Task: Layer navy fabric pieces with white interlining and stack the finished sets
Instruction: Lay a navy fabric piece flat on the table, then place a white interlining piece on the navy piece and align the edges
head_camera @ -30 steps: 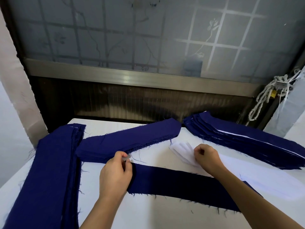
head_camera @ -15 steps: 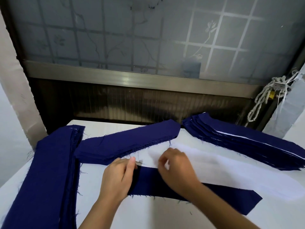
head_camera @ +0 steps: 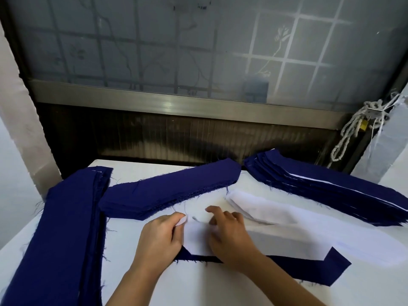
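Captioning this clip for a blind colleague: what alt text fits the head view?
A person's left hand pinches the end of a white interlining strip while the right hand presses it onto a navy fabric piece on a white table. Navy fabric stacks lie around them.

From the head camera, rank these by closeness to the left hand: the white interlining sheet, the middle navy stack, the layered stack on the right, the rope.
1. White interlining sheet: its corner is pinched in the left hand's fingers.
2. Middle navy stack: just beyond the hand.
3. Layered stack: far right of the table.
4. Rope: hanging beyond the table, right.
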`<state>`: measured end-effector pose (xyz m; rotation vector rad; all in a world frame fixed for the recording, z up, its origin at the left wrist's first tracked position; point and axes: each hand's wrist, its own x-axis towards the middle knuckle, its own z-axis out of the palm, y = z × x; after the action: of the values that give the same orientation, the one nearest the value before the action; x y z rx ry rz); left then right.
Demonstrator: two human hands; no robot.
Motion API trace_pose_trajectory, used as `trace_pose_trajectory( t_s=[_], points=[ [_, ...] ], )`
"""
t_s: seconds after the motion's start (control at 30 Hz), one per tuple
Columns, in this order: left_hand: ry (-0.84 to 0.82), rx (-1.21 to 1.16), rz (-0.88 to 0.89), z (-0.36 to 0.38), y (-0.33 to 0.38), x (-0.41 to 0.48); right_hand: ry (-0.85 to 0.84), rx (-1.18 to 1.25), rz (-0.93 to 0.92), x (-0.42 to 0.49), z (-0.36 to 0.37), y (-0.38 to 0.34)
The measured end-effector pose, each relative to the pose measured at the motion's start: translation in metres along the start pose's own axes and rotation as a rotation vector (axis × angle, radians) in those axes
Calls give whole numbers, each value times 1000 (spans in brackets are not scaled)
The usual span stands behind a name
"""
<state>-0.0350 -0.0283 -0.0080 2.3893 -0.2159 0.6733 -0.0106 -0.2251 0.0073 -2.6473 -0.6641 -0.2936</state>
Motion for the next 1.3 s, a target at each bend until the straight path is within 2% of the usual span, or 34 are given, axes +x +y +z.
trace_pose_trajectory(
  t_s=[0.37,0.5,0.63,0.7,0.83,0.93,1.03,1.3],
  points=[
    [4,86,-303,-4,5,5,-30,-331,307,-74,-76,101],
    [-31,161,-336,-3,7,6,123,-278,514,-115,-95,130],
    [-26,141,-350,-2,6,7,349,-7,690,-133,-94,134],
    [3,112,-376,-2,6,7,435,54,693,-136,-93,130],
    [72,28,-449,-4,7,5,484,-66,645,-137,-94,121],
    [51,19,-476,-5,8,3,441,-181,652,-138,-92,117],
    [12,110,-467,-3,8,3,393,-257,680,-139,-88,117],
    [25,192,-452,-2,9,5,368,-257,741,-140,-85,119]
  ],
)
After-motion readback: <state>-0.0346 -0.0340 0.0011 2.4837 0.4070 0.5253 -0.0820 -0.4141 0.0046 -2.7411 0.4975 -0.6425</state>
